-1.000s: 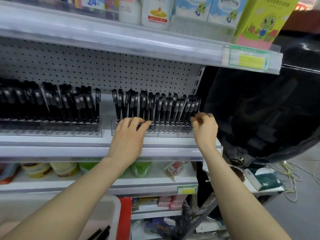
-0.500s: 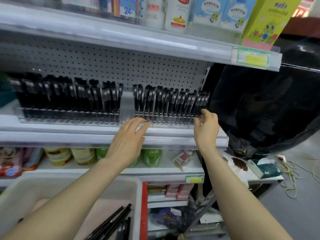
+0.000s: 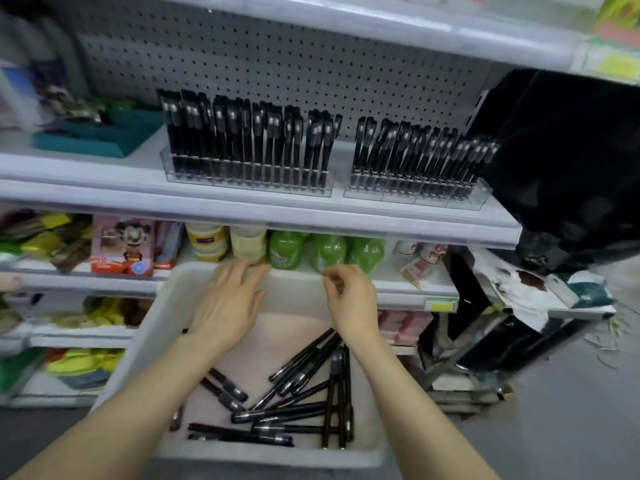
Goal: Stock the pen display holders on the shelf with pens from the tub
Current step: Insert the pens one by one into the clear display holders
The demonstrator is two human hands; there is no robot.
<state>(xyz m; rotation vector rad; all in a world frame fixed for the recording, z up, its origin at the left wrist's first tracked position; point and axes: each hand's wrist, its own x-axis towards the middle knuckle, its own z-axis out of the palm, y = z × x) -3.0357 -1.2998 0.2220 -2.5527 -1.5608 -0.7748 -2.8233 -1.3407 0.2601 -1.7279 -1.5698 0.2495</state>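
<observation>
Two clear pen display holders stand on the grey shelf [image 3: 242, 209], the left holder [image 3: 249, 183] and the right holder [image 3: 415, 194], both packed with upright black pens. Below them a white tub [image 3: 166, 306] holds several loose black pens [image 3: 304, 393] lying on its pink floor. My left hand [image 3: 230, 303] hovers over the tub's far end with fingers straight, holding nothing. My right hand [image 3: 351, 297] hovers beside it with fingers loosely curled and nothing in them.
A teal tray [image 3: 100, 135] sits on the shelf left of the holders. Green bottles [image 3: 327, 252], jars and packets fill the lower shelves. A large black object [image 3: 568, 161] stands at the right, with clutter on a low ledge [image 3: 540, 289].
Both hands have come down from the right holder on the shelf to above the tub. The view has tilted down, so the tub and its pens now show in full.
</observation>
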